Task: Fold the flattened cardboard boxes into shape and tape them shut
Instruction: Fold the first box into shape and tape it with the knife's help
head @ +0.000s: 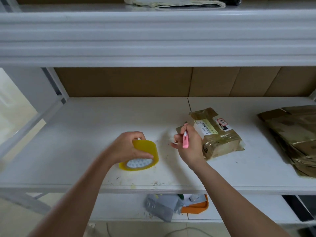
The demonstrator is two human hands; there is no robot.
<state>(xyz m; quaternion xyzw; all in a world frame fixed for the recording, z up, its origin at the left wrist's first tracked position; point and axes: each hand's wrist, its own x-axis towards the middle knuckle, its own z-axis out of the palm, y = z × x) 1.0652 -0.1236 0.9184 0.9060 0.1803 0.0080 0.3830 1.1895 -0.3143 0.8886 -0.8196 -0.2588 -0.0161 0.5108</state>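
Observation:
My left hand (127,147) grips a yellow roll of tape (142,156) just above the white shelf (68,142), near its middle. My right hand (188,144) holds a small pink cutter (185,140) upright, and a clear strip of tape seems to stretch from the roll toward its fingers. Just right of that hand lies a small folded cardboard box (217,132), wrapped in tape and bearing a white barcode label. A stack of flattened cardboard boxes (294,139) lies at the shelf's right end.
Brown cardboard sheets (153,82) line the back of the shelf. An upper shelf (153,36) overhangs, with cloth-like items on top. On the lower shelf an orange tray (196,208) holds grey bags and scraps. A metal upright (56,86) stands at left.

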